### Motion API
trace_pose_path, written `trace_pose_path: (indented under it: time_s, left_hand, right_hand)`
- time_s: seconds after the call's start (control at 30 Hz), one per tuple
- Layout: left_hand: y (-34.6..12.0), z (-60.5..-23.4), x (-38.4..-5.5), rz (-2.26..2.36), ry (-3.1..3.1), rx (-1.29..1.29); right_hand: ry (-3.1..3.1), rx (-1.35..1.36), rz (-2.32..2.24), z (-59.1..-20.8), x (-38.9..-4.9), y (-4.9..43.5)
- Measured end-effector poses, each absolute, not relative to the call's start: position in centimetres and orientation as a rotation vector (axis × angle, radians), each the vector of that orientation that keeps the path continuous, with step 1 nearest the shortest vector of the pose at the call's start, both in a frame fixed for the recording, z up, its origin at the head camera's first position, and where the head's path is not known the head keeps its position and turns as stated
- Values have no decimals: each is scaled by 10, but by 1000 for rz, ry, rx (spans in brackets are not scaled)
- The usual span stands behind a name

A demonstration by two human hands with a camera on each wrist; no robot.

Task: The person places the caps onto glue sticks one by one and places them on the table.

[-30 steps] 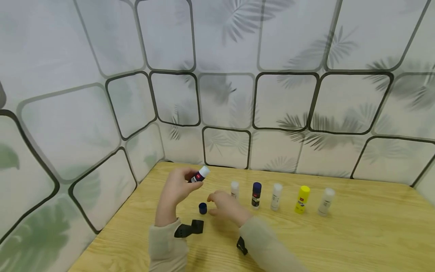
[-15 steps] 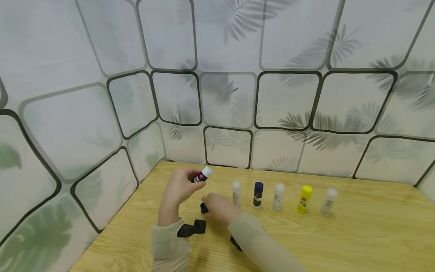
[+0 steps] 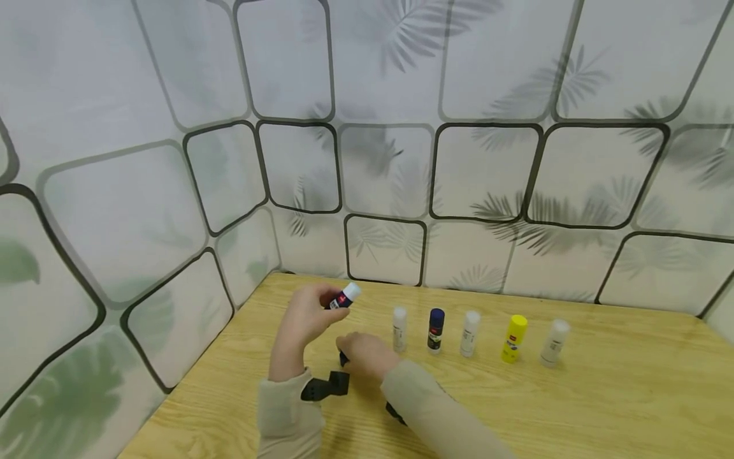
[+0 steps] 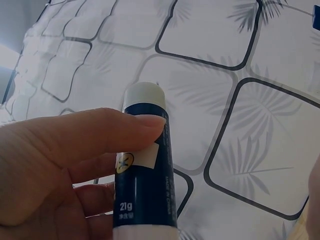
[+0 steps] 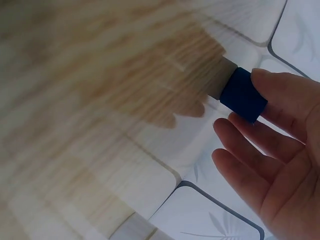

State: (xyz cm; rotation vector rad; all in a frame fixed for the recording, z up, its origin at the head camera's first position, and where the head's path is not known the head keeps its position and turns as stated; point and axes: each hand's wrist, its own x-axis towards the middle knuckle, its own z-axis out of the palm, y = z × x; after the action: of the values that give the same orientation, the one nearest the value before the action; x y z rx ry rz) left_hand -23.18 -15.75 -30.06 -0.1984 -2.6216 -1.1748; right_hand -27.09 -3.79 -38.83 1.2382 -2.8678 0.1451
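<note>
My left hand point(image 3: 305, 320) grips a dark blue glue stick point(image 3: 344, 297) above the table, tilted, its pale end up and to the right. In the left wrist view the label on the glue stick point(image 4: 147, 195) reads "21g", and the thumb lies across its upper part. Lower and to the right, my right hand point(image 3: 367, 354) pinches a blue glue stick cap point(image 5: 243, 95) between thumb and finger, the other fingers spread loosely. Most of the cap point(image 3: 343, 358) is hidden behind the fingers in the head view. The cap appears to stand at the tabletop, where its reflection shows.
To the right stands a row of upright glue sticks: a white one point(image 3: 399, 329), one with a dark blue cap point(image 3: 435, 331), another white one point(image 3: 469, 334), a yellow one point(image 3: 513, 338) and a white one point(image 3: 554, 343). Patterned cloth walls point(image 3: 383, 248) border the wooden table point(image 3: 619, 389).
My right hand has moved left to the blue cap and now pinches it. The left hand, still gripping the glue stick, has barely moved.
</note>
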Motion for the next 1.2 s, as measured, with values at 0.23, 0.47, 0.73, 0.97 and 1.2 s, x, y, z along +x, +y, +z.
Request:
trace_pose_path:
  time_s: [0.23,0.47,0.73,0.97,1.2]
  left_hand:
    - [-155,-302,-234,-1184,-2637,-197]
    - [-151,-301,-234,-1156,-2654,-198]
    - [-144,-303,-237,-1119,-2671,-245]
    - [-136,-303,-238,-1049,-2684,-327]
    - [-127,-304,-239,-987,-2727,-413]
  right_hand:
    - [-2867,1266,249,-387,-269,-31]
    - [-2862,1225,464,-376,-274,-10]
    - [-2772,1226,772,-362,-266,35]
    - [-2655,1183,880,-351,-258,67]
    - [-2674,991,1059,-338,-256,90]
